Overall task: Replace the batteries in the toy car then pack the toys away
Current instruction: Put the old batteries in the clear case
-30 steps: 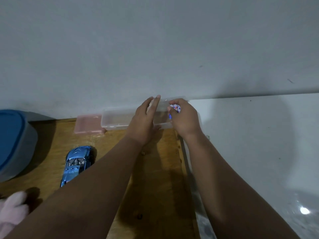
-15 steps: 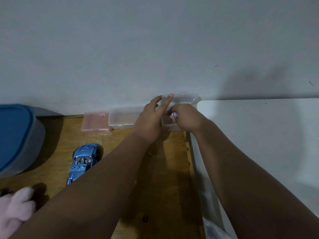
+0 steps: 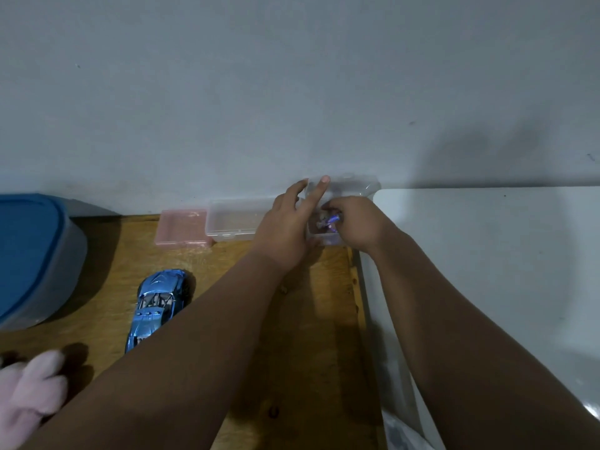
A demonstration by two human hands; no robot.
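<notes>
Against grey wall, right hand [image 3: 354, 222] fingers pinch battery [image 3: 332, 219]; left hand [image 3: 285, 225] fingers spread

Dim all over, with a grey, flat look. Soft dark shadows right of the blue toy car [image 3: 158, 308] and right of the big blue-lidded tub [image 3: 31, 259]. Another wide faint shadow on the wall [image 3: 292, 76], up above the white surface [image 3: 503, 254]. A small bright shine on that surface at the far right edge. Fuzzy at the bottom left, where the pink plush [image 3: 27, 394] looks blurry. Straight lines bent near the edges. Small things between the hands too dark to make out.
</notes>
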